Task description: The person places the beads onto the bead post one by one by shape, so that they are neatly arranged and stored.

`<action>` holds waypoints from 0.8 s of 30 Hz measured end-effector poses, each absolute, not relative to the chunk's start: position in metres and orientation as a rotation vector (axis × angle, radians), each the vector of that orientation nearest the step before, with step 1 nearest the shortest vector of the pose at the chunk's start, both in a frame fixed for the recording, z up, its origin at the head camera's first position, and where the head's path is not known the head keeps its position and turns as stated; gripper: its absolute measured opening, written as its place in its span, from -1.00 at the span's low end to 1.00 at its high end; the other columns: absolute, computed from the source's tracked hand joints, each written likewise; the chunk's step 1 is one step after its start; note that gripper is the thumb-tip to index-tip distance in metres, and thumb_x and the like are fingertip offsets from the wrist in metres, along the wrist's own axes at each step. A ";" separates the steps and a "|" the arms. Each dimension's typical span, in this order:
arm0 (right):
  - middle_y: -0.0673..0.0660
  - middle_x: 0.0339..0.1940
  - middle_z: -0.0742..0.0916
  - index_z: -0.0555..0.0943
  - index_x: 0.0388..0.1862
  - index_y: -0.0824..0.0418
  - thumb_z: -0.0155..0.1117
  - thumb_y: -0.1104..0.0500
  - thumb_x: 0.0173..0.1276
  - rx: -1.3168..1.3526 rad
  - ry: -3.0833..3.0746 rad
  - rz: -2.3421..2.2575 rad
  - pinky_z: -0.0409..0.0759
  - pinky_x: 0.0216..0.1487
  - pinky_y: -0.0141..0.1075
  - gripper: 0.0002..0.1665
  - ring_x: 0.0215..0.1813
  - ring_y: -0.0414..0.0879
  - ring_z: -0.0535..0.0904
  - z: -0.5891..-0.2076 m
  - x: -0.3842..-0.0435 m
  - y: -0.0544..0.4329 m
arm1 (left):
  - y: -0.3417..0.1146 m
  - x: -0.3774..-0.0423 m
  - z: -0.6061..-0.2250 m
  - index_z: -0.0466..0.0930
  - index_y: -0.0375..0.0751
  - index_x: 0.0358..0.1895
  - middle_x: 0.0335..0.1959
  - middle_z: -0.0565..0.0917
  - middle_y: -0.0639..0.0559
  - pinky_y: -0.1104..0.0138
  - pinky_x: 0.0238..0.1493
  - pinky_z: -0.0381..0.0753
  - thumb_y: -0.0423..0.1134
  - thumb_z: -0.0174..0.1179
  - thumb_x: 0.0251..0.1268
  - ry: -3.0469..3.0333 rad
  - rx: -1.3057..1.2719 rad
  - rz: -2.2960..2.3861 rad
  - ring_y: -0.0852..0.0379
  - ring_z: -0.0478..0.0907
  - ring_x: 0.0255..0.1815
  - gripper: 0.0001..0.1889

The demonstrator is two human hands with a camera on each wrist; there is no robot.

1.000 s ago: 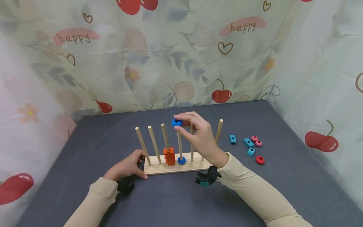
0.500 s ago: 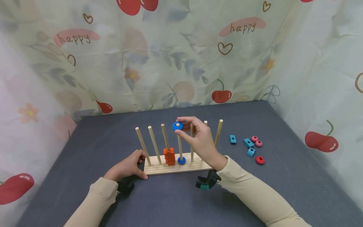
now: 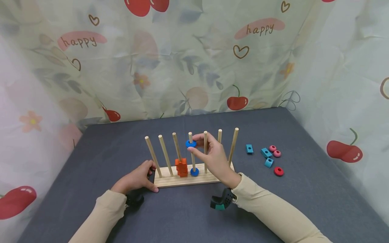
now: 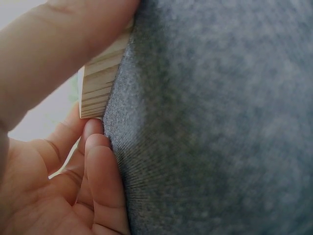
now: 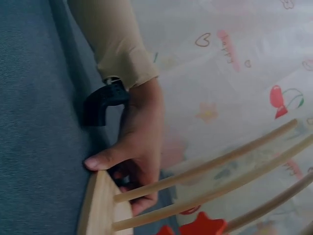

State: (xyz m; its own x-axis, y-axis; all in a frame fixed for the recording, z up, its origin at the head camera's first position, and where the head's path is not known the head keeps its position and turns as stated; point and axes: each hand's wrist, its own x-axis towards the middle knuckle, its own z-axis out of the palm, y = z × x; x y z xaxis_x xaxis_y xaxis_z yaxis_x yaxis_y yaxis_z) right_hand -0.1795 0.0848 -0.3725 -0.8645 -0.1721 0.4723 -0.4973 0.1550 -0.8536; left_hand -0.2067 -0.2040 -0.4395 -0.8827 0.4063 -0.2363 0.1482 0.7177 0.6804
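A wooden peg rack (image 3: 182, 181) with a row of upright pegs stands on the table. My left hand (image 3: 138, 177) grips its left end, thumb at the front corner and fingers at the end face; the left wrist view shows the fingertips against the wooden base (image 4: 100, 93). My right hand (image 3: 214, 158) pinches a blue ring (image 3: 188, 145) between thumb and fingers. That ring is around the fourth peg from the left, a little below its top. Another blue ring (image 3: 194, 172) lies at the foot of this peg. Orange star-shaped pieces (image 3: 181, 168) are stacked on the third peg.
Right of the rack lie several light-blue blocks (image 3: 266, 153), two pink beads (image 3: 277, 154) and a red ring (image 3: 279, 171). Patterned cloth (image 3: 194, 60) hangs behind the dark table (image 3: 188, 216) and on both sides.
My right hand has lowered the blue ring from above the fourth peg onto it, so the peg's tip now sticks out through the hole. The left hand has stayed in place.
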 end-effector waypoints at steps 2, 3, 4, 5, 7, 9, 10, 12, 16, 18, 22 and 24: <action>0.13 -0.08 0.65 0.52 0.02 0.21 0.37 0.18 0.27 0.641 -2.191 1.780 0.58 0.03 -0.28 -0.63 -0.04 -0.07 0.61 -0.378 -0.179 0.085 | -0.204 -0.206 -0.439 0.33 -0.29 -0.08 -0.14 0.34 -0.13 0.22 -0.14 0.34 -0.25 0.64 -0.32 2.554 0.427 0.964 -0.01 0.30 -0.14 -0.28; 0.14 -0.08 0.65 0.52 0.02 0.21 0.37 0.18 0.27 0.637 -2.201 1.780 0.58 0.04 -0.26 -0.63 -0.04 -0.07 0.61 -0.382 -0.179 0.085 | -0.204 -0.206 -0.439 0.33 -0.29 -0.07 -0.14 0.34 -0.13 0.22 -0.13 0.34 -0.25 0.64 -0.31 2.554 0.427 0.965 -0.01 0.30 -0.13 -0.28; 0.14 -0.08 0.65 0.52 0.02 0.21 0.37 0.18 0.27 0.634 -2.210 1.777 0.58 0.05 -0.25 -0.63 -0.04 -0.07 0.61 -0.385 -0.179 0.086 | -0.204 -0.206 -0.439 0.33 -0.29 -0.07 -0.13 0.34 -0.13 0.22 -0.13 0.35 -0.25 0.64 -0.31 2.553 0.429 0.965 -0.01 0.30 -0.13 -0.28; 0.13 -0.08 0.66 0.52 0.02 0.21 0.37 0.18 0.27 0.631 -2.220 1.773 0.58 0.05 -0.22 -0.63 -0.04 -0.07 0.61 -0.388 -0.178 0.086 | -0.204 -0.206 -0.438 0.33 -0.29 -0.07 -0.13 0.34 -0.13 0.22 -0.13 0.35 -0.25 0.63 -0.31 2.553 0.430 0.966 -0.01 0.30 -0.13 -0.28; 0.13 -0.08 0.66 0.52 0.01 0.21 0.37 0.18 0.27 0.624 -2.239 1.762 0.58 0.06 -0.17 -0.64 -0.05 -0.06 0.61 -0.395 -0.178 0.086 | -0.204 -0.206 -0.438 0.33 -0.29 -0.07 -0.14 0.34 -0.13 0.22 -0.13 0.35 -0.25 0.63 -0.31 2.553 0.435 0.966 -0.01 0.30 -0.13 -0.29; 0.11 -0.09 0.66 0.52 0.00 0.19 0.37 0.16 0.27 0.606 -2.265 1.753 0.58 0.06 -0.11 -0.64 -0.05 -0.06 0.62 -0.400 -0.177 0.086 | -0.204 -0.206 -0.438 0.33 -0.29 -0.07 -0.13 0.34 -0.13 0.22 -0.13 0.35 -0.25 0.63 -0.31 2.556 0.439 0.965 -0.01 0.30 -0.13 -0.29; 0.11 -0.09 0.66 0.52 0.00 0.19 0.37 0.16 0.28 0.599 -2.277 1.753 0.57 0.07 -0.08 -0.64 -0.04 -0.05 0.62 -0.404 -0.177 0.086 | -0.204 -0.206 -0.438 0.34 -0.29 -0.07 -0.13 0.34 -0.13 0.22 -0.13 0.35 -0.25 0.63 -0.31 2.556 0.438 0.966 -0.01 0.31 -0.13 -0.29; 0.10 -0.10 0.65 0.51 0.00 0.18 0.37 0.15 0.28 0.578 -2.301 1.767 0.54 0.08 0.00 -0.65 -0.03 -0.01 0.61 -0.409 -0.176 0.087 | -0.204 -0.206 -0.438 0.34 -0.29 -0.07 -0.13 0.34 -0.13 0.22 -0.12 0.35 -0.25 0.64 -0.32 2.558 0.436 0.966 -0.01 0.31 -0.13 -0.29; 0.08 -0.10 0.63 0.49 -0.01 0.15 0.36 0.13 0.30 0.537 -2.357 1.797 0.48 0.10 0.05 -0.66 0.01 0.00 0.59 -0.421 -0.176 0.087 | -0.204 -0.206 -0.438 0.34 -0.29 -0.07 -0.14 0.34 -0.13 0.22 -0.13 0.35 -0.26 0.64 -0.32 2.556 0.429 0.970 -0.01 0.31 -0.13 -0.28; 0.06 -0.10 0.63 0.48 -0.02 0.14 0.36 0.13 0.30 0.518 -2.387 1.793 0.47 0.09 0.02 -0.67 0.02 -0.04 0.60 -0.426 -0.176 0.087 | -0.204 -0.206 -0.438 0.33 -0.29 -0.07 -0.14 0.34 -0.13 0.22 -0.13 0.35 -0.26 0.64 -0.32 2.554 0.429 0.968 -0.01 0.30 -0.14 -0.28; 0.07 -0.11 0.64 0.47 -0.04 0.14 0.38 0.16 0.27 0.505 -2.428 1.765 0.46 0.07 -0.03 -0.65 0.02 -0.05 0.61 -0.434 -0.176 0.087 | -0.204 -0.206 -0.438 0.33 -0.30 -0.07 -0.14 0.33 -0.13 0.23 -0.14 0.35 -0.26 0.64 -0.32 2.553 0.428 0.970 0.00 0.30 -0.14 -0.28; 0.08 -0.11 0.64 0.47 -0.04 0.15 0.39 0.18 0.26 0.502 -2.440 1.768 0.48 0.09 -0.01 -0.65 0.03 -0.03 0.61 -0.438 -0.176 0.087 | -0.204 -0.206 -0.438 0.33 -0.30 -0.08 -0.14 0.33 -0.13 0.23 -0.14 0.35 -0.26 0.64 -0.32 2.552 0.429 0.971 0.00 0.30 -0.14 -0.28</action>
